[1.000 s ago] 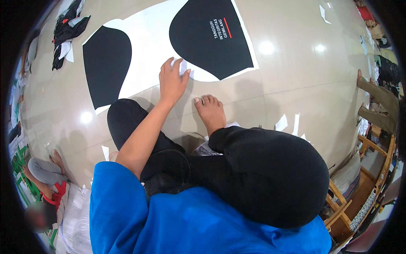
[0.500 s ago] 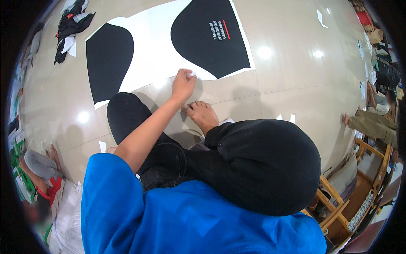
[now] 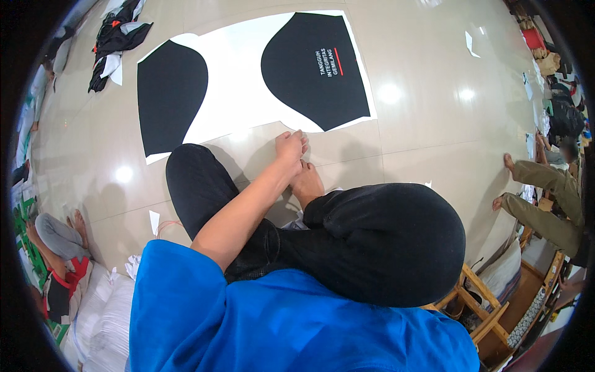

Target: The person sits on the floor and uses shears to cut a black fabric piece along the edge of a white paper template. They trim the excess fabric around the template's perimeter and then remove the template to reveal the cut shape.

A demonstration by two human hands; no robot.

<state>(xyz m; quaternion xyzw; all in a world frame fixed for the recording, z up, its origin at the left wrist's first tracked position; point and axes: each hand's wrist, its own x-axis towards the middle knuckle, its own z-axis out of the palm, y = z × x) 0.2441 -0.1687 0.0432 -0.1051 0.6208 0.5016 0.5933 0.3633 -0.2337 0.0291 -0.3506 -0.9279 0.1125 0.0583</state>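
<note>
The glossy tiled floor (image 3: 434, 124) fills most of your view, and that matters: anything thin will slide on it easily. Spread flat on it ahead of you lies the white paper sheet (image 3: 238, 87), wide and limp, carrying two black cut fabric pieces. The larger black panel (image 3: 313, 68) sits to the right with a small printed mark on it; the other black panel (image 3: 168, 93) lies to the left. I judge all of this light, soft and floppy, with no stiffness of its own, so it should buckle if you lift it from one point, and the paper may crease or tear if tugged sharply.

Your crossed legs in black trousers (image 3: 372, 242) take up the foreground, one bare foot (image 3: 307, 185) pointing toward the sheet.

Your left hand (image 3: 290, 146) reaches out over that foot and rests at the near edge of the sheet, fingers drawn together and curled downward. They seem to press or pinch the paper's rim, though you cannot tell for sure whether anything is actually gripped. Your right hand is out of view.

The best hold is likely along that near edge, with a flat pinch close to a corner, dragging low across the tiles.
</note>
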